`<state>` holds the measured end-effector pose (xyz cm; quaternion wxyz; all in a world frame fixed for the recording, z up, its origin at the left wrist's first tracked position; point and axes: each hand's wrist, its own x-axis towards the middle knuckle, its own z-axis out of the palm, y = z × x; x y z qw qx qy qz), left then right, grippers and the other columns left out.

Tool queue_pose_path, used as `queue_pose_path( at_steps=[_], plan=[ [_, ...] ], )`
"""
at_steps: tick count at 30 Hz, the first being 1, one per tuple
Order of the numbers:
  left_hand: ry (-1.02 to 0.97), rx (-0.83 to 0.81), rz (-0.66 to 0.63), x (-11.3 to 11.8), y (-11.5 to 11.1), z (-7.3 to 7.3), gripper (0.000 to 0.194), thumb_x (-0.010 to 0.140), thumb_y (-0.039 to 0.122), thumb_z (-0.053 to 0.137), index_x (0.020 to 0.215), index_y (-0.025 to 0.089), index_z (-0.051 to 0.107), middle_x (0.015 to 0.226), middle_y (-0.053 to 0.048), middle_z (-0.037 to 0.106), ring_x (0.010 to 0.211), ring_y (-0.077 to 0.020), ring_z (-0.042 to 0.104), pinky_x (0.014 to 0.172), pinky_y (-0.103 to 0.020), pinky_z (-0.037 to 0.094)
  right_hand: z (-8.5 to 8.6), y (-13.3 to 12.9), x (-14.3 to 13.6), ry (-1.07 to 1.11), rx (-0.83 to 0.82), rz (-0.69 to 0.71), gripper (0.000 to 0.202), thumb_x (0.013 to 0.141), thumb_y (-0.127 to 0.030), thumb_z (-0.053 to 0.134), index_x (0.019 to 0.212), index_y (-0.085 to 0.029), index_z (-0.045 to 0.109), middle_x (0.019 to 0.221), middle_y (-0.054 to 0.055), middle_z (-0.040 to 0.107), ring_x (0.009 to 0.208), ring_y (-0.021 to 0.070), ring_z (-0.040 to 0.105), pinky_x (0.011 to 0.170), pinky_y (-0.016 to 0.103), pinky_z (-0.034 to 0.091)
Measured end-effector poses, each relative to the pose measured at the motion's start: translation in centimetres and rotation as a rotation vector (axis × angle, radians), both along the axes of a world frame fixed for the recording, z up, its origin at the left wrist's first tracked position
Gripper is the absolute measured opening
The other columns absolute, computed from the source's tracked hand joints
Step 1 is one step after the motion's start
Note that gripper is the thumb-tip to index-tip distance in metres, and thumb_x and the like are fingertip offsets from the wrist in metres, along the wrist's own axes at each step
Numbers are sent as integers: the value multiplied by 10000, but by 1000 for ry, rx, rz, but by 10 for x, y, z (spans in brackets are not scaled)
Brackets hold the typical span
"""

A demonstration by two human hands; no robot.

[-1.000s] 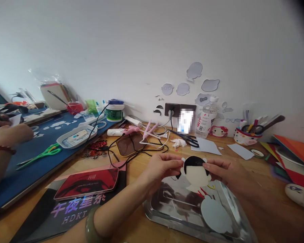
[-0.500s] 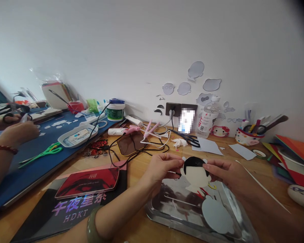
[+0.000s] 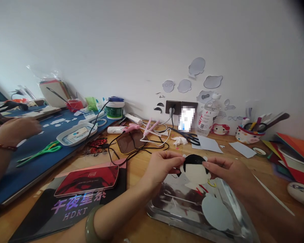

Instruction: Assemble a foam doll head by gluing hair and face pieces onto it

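Note:
Between my two hands is a cream head-shaped cutout [image 3: 196, 173] with a black hair piece [image 3: 195, 159] across its top. My left hand [image 3: 163, 167] pinches its left edge between thumb and fingers. At the opposite edge, my right hand [image 3: 221, 168] grips it, the thumb lying over the hair piece. Below the cutout is a clear plastic tray [image 3: 177, 221]. A pale grey rounded cutout [image 3: 216, 212] rests in the tray's right part. Small red pieces [image 3: 201, 190] and a yellow curved piece [image 3: 212, 183] show just under the held head.
On the left, a co-worker's hand [image 3: 17, 130] is over a blue mat [image 3: 48, 162] with green scissors [image 3: 40, 153]. Pink glue guns [image 3: 148, 130] and cables lie behind my hands. A bottle [image 3: 207, 118], a pen cup [image 3: 249, 134] and coloured sheets [image 3: 297, 152] stand or lie rightward.
The cutout stays in both my hands, and its hair piece sits slightly higher in view. The co-worker's hands have shifted left. The camera view has moved a little.

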<state>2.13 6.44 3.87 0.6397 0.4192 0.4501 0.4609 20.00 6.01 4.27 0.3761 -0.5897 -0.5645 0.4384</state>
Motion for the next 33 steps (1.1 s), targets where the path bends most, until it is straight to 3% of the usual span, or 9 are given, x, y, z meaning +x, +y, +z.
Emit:
queue_pose_path(
  at_steps=[8, 19, 24, 33],
  plan=[
    [-42, 32, 60, 1, 1, -5, 133, 562, 211, 701, 636, 131, 626, 565, -1, 591, 509, -69, 505, 544, -208, 391, 0, -3, -5, 7, 44, -27, 220, 613, -432, 629, 630, -213, 651, 579, -11, 600, 553, 129, 515, 546, 248, 409],
    [-169, 135, 80, 0, 1, -3, 366, 553, 172, 713, 858, 129, 514, 584, 16, 609, 521, -81, 536, 570, -207, 397, -5, -2, 3, 67, 26, 48, 242, 677, -439, 603, 770, -221, 649, 688, 4, 612, 643, 143, 509, 612, 263, 408],
    [-144, 224, 102, 1, 1, -4, 326, 584, 161, 690, 854, 137, 509, 556, 31, 589, 499, -76, 518, 524, -194, 382, -9, 0, 2, 44, 47, 62, 293, 674, -449, 598, 818, -203, 665, 673, 3, 608, 605, 132, 509, 594, 258, 409],
    [-45, 291, 164, 5, -6, -6, 204, 623, 180, 667, 825, 153, 660, 652, -1, 631, 572, -62, 522, 558, -174, 405, -3, -3, 1, 99, 46, 53, 266, 662, -422, 616, 816, -219, 691, 675, 6, 642, 589, 123, 530, 576, 237, 435]
  ],
)
